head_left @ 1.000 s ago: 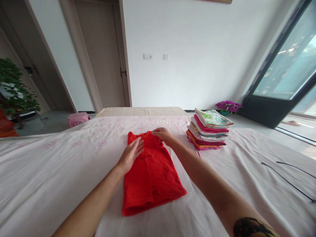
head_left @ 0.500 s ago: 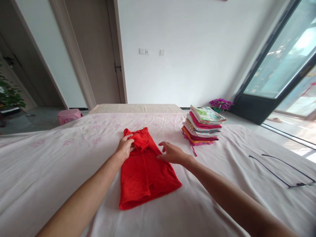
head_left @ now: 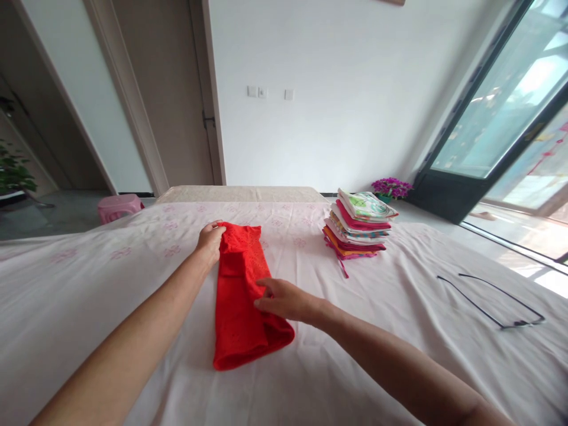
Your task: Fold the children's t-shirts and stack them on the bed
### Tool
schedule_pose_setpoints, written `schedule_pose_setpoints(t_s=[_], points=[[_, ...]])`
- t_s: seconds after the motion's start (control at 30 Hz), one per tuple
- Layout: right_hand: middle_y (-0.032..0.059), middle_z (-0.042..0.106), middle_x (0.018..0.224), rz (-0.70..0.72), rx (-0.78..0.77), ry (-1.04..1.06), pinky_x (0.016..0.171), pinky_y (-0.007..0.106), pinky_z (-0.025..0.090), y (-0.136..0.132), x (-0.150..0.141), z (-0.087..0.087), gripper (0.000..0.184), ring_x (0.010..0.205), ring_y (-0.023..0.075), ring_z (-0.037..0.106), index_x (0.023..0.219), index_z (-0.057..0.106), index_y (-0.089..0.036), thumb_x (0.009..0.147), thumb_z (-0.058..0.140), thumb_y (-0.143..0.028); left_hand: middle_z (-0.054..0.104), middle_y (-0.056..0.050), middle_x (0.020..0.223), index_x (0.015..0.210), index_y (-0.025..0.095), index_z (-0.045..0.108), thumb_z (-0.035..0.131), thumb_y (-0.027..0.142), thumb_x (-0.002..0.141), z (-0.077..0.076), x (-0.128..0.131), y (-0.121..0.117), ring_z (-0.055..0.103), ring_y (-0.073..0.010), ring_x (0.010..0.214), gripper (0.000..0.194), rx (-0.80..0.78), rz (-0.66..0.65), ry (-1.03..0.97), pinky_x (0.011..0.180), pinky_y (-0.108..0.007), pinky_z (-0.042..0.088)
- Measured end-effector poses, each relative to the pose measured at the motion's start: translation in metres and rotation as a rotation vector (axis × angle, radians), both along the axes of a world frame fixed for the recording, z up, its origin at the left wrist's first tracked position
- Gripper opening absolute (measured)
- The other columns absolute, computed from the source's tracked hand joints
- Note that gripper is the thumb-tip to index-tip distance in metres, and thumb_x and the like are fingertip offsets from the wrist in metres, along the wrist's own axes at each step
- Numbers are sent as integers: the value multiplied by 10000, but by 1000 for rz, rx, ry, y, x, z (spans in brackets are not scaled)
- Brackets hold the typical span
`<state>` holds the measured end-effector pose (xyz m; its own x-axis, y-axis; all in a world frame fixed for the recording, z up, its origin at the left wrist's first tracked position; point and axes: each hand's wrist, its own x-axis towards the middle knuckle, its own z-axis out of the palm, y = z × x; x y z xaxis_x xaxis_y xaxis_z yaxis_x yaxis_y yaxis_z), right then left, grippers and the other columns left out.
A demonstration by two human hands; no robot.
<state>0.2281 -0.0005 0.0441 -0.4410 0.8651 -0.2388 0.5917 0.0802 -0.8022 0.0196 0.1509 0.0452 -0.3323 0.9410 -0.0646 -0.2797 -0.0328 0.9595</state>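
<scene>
A red top (head_left: 235, 319), with small eyelet-like holes, lies folded lengthwise into a long strip on the pale bedsheet. At its upper left corner my left hand (head_left: 209, 241) is closed, the fingertips pinching the cloth. My right hand (head_left: 286, 299) rests on the right side of the strip, lower down. Its thumb and forefinger are apart and touch the fabric; the other fingers are partly hidden beneath the hand. Toward the bottom right, the hem bulges loosely.
To the right stands a stack of folded clothes (head_left: 357, 228), a thin pink strap hanging from it. Eyeglasses (head_left: 519, 322) lie on the sheet (head_left: 377, 355) at far right. Beyond the bed are a pink stool (head_left: 119, 207) and purple flowers (head_left: 391, 187).
The right side of the red top has been folded inward, so it is narrower. My left hand moved up and left to the corner; my right hand moved left and down onto the cloth.
</scene>
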Motion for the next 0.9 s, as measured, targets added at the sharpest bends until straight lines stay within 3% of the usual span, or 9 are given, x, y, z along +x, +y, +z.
schedule_pose_setpoints(t_s=[0.07, 0.13, 0.27, 0.33, 0.4, 0.5, 0.6, 0.73, 0.9], points=[[-10, 649, 764, 69, -127, 82, 502, 198, 427, -3, -8, -10, 569, 578, 111, 576, 1402, 508, -168, 848, 587, -273, 599, 25, 678, 1118, 144, 560, 561, 72, 726, 0, -6, -1, 575, -92, 558, 399, 23, 4, 40, 605, -219, 477], [-6, 662, 779, 46, -123, 127, 495, 192, 433, 0, -8, -17, 503, 576, 107, 586, 1362, 550, -186, 863, 560, -246, 604, 16, 699, 1135, 143, 556, 558, 76, 742, -2, -10, -3, 572, -92, 563, 398, 47, 5, 90, 601, -219, 467], [40, 723, 936, -158, 276, 24, 665, 228, 498, 37, 5, -21, 346, 758, 138, 645, 1171, 688, -195, 860, 540, -164, 623, 2, 756, 1187, 143, 555, 592, 115, 743, -8, -8, -12, 579, -104, 589, 447, 108, -13, 214, 601, -229, 462], [73, 715, 1099, -183, 460, -38, 812, 277, 506, 67, 10, -22, 380, 903, 164, 653, 1176, 690, -197, 840, 533, -115, 642, -5, 800, 1210, 158, 559, 640, 163, 731, -10, -2, -17, 597, -118, 627, 486, 142, -24, 284, 630, -240, 476], [90, 681, 1208, -186, 532, -56, 896, 303, 488, 99, 10, -24, 433, 991, 176, 645, 1204, 678, -198, 821, 511, -81, 664, -14, 854, 1213, 186, 573, 682, 178, 703, -12, 5, -24, 631, -142, 711, 522, 168, -28, 351, 705, -261, 499], [69, 688, 1193, -230, 469, 43, 939, 297, 464, 140, 0, -26, 435, 1050, 172, 629, 1161, 687, -193, 803, 476, -63, 695, -41, 964, 1207, 215, 585, 669, 140, 703, -15, 15, -37, 668, -191, 887, 517, 213, -47, 594, 854, -315, 505], [26, 714, 964, -232, 339, 182, 804, 266, 491, 168, -14, -28, 294, 904, 162, 637, 1009, 707, -186, 852, 458, -168, 712, -60, 1051, 1215, 223, 576, 596, 98, 754, -20, 24, -51, 674, -214, 997, 478, 259, -112, 838, 928, -364, 500], [-11, 621, 719, -229, 302, 234, 640, 227, 454, 191, -31, -34, 282, 704, 136, 576, 793, 663, -163, 881, 449, -324, 724, -49, 1095, 1195, 244, 598, 533, 37, 766, -30, 36, -64, 676, -207, 1042, 480, 353, -224, 868, 979, -408, 505], [-16, 643, 736, -282, 317, 223, 695, 223, 465, 210, -40, -50, 136, 743, 141, 607, 809, 666, -152, 723, 561, -155, 692, -66, 1215, 1191, 237, 631, 499, 29, 777, -43, 48, -70, 635, -212, 1146, 482, 421, -320, 953, 1060, -416, 467]])
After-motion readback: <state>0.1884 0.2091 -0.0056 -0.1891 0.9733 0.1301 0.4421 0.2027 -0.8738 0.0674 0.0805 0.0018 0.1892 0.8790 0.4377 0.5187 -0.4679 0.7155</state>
